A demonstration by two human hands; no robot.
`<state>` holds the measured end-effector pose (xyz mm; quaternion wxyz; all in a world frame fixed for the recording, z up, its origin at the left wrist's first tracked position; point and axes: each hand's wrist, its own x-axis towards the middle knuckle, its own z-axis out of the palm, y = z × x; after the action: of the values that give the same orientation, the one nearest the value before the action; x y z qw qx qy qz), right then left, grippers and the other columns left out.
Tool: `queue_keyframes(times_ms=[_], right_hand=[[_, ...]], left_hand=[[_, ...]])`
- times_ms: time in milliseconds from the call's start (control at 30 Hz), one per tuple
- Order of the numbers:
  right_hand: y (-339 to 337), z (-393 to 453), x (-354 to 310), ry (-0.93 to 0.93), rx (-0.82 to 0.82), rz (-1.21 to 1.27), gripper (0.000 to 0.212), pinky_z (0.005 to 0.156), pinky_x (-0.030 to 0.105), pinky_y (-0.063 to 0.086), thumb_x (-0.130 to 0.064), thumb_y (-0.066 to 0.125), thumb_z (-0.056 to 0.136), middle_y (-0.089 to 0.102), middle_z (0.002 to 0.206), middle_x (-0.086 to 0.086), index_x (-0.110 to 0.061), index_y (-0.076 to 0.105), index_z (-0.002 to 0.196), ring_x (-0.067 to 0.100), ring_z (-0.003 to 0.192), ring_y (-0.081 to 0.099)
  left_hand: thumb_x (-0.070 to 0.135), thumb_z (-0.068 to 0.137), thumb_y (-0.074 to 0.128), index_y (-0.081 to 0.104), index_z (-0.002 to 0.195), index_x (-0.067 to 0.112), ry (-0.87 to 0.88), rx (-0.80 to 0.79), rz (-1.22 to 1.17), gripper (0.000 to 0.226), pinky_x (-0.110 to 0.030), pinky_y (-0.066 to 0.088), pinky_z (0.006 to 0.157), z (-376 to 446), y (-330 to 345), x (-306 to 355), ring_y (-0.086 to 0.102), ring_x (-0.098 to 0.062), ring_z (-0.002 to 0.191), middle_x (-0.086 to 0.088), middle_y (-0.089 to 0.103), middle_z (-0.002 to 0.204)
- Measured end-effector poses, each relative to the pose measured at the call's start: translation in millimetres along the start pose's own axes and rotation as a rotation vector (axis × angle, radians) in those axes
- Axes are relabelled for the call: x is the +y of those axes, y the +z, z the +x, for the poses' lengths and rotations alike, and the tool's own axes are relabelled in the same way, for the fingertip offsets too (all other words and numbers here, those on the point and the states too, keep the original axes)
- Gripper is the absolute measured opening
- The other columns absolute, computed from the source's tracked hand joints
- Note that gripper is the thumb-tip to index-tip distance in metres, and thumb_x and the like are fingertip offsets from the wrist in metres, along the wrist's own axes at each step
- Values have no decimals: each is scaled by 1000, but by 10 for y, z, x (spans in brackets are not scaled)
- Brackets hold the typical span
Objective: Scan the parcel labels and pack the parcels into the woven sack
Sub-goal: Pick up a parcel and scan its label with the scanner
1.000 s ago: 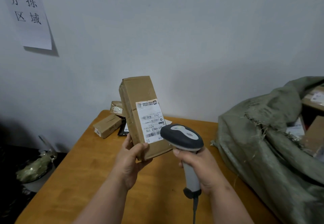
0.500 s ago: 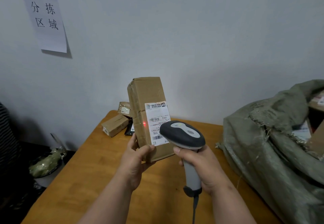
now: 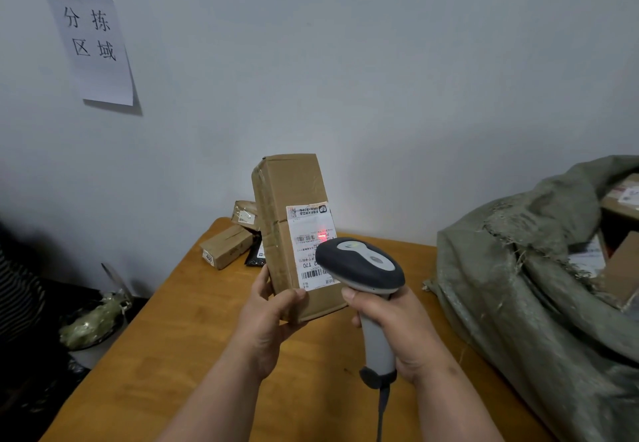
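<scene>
My left hand (image 3: pixel 268 313) grips the lower end of a tall brown cardboard parcel (image 3: pixel 288 196), held upright above the wooden table (image 3: pixel 166 348). Its white shipping label (image 3: pixel 309 234) faces me, and a red scanner light glows on the label's upper barcode. My right hand (image 3: pixel 397 331) holds the handle of a grey and dark barcode scanner (image 3: pixel 359 265), whose head points at the label and covers its lower right part. At the right, the grey-green woven sack (image 3: pixel 511 269) lies slumped on the table, its mouth open, with several parcels inside.
Two small cardboard boxes (image 3: pixel 226 246) and a black packet (image 3: pixel 256 255) lie at the table's far left corner by the wall. A paper sign (image 3: pixel 91 47) hangs on the wall. A bin with green waste (image 3: pixel 91 317) stands on the floor at the left.
The red scanner spot has moved from the box's left edge onto the label's upper barcode. The parcel and scanner have stayed almost in the same place.
</scene>
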<state>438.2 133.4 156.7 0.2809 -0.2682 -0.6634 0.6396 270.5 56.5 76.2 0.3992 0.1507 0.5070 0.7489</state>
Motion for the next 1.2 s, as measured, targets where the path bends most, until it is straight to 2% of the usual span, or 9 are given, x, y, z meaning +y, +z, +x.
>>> queue_keyframes(times_ms=[300,567,733,833,933,1000,1133,1200], right_hand=[[-100,-88,-2,-20,-5,17,29,61,16,52,-34,78,66,73,79,-13,-53,72,88,5,64,62],[-228,-207,6,-25,-19,22,29,61,16,52,-35,78,66,73,79,-14,-53,73,87,3,63,63],[-329,-313,16,-35,-14,12,29,62,16,53,-35,78,66,73,78,-14,-55,72,86,3,63,63],[-375,-381,4,-42,-1,5,31,61,15,52,-35,77,67,74,82,-14,-58,70,87,2,64,63],[-447,-427,-36,-45,67,12,30,60,15,51,-35,77,67,75,83,-16,-56,71,88,0,66,64],[-509,-444,-49,-52,145,29,25,59,14,51,-33,79,69,75,84,-15,-43,76,91,-1,67,65],[-649,-476,-44,-64,336,63,25,60,13,51,-22,82,81,77,90,-13,-29,74,103,0,72,68],[-725,-509,-42,-66,412,72,31,70,17,53,-23,82,82,77,95,-11,-25,73,111,3,87,69]], left_hand=[[3,78,74,39,148,37,1,-5,0,86,-44,59,78,-97,86,-47,61,-29,114,-3,63,127],[4,77,76,38,148,38,9,4,-4,87,-48,59,82,-231,181,-110,61,-29,113,-2,62,127],[5,76,76,42,141,42,16,-10,-6,83,-42,60,76,-328,270,-159,61,-29,114,-3,62,126],[5,76,76,49,129,45,14,-41,0,72,-39,59,72,-361,323,-179,62,-29,112,-1,64,122],[5,77,75,49,134,40,6,-69,31,72,-40,59,71,-339,424,-146,62,-28,111,0,67,120],[3,78,73,48,138,39,10,-112,59,74,-41,59,72,-303,520,-106,64,-28,109,3,72,113],[7,82,71,59,115,51,41,-220,129,56,-42,61,75,-250,762,-20,65,-26,108,8,74,106],[10,83,72,59,112,52,48,-268,140,53,-41,60,75,-232,893,-20,66,-26,107,7,74,109]])
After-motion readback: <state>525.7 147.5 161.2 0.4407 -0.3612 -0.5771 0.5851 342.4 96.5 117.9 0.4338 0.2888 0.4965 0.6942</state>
